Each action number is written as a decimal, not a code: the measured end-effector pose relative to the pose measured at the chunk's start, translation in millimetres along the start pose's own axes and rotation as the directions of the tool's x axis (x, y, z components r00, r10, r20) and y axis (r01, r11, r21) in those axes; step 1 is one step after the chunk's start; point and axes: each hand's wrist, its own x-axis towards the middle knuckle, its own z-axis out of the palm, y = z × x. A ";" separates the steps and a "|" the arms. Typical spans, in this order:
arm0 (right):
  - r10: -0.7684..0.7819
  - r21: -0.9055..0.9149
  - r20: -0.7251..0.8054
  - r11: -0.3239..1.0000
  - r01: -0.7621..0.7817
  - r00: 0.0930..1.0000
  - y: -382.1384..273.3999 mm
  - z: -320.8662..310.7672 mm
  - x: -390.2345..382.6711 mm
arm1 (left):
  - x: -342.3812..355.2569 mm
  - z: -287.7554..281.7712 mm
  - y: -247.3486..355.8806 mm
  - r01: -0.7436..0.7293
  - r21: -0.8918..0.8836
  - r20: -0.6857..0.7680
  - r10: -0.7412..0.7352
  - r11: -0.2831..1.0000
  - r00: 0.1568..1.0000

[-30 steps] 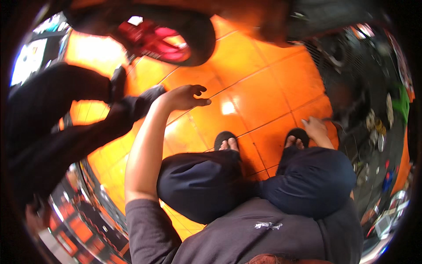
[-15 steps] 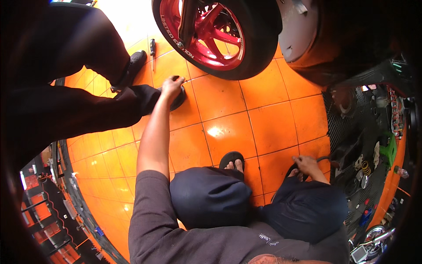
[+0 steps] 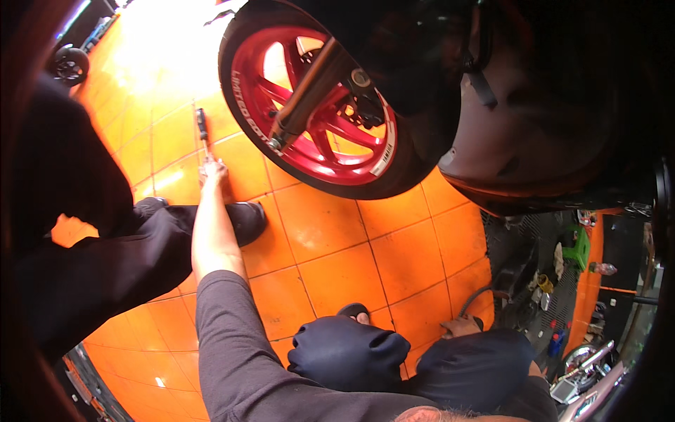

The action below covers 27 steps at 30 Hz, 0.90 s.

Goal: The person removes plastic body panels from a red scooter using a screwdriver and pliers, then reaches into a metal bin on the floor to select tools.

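My left hand (image 3: pixel 212 170) reaches across the orange tiles, fingers closed at the shaft of a screwdriver (image 3: pixel 202 123) lying with its dark handle pointing away from me. Just right of it stands a motorcycle front wheel (image 3: pixel 322 149) with red spokes, a black tyre, a brake disc and a metal fork (image 3: pixel 295 105). My right hand (image 3: pixel 458 325) is low beside my right foot, fingers loosely apart with nothing visible in them, near a dark hose (image 3: pixel 471 299). My knees are bent above black flip-flops.
Another person's legs (image 3: pixel 84 274) in dark trousers and shoes stand at the left. A dark body panel (image 3: pixel 520 133) overhangs the upper right. At the right edge are a black mat (image 3: pixel 513 246), a green stool (image 3: pixel 576 247), a yellow spring (image 3: pixel 545 283) and chrome parts (image 3: pixel 583 369).
My left hand has moved forward and left to the screwdriver. The view has shifted, bringing more of the wheel and body panel into frame and my legs lower. My right hand stays by my foot.
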 end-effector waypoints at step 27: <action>0.831 0.940 0.256 -0.333 0.074 0.494 82.9 -6.5 24.7 | -317.3 -165.2 145.7 -0.164 -0.633 0.197 0.362 0.757 0.911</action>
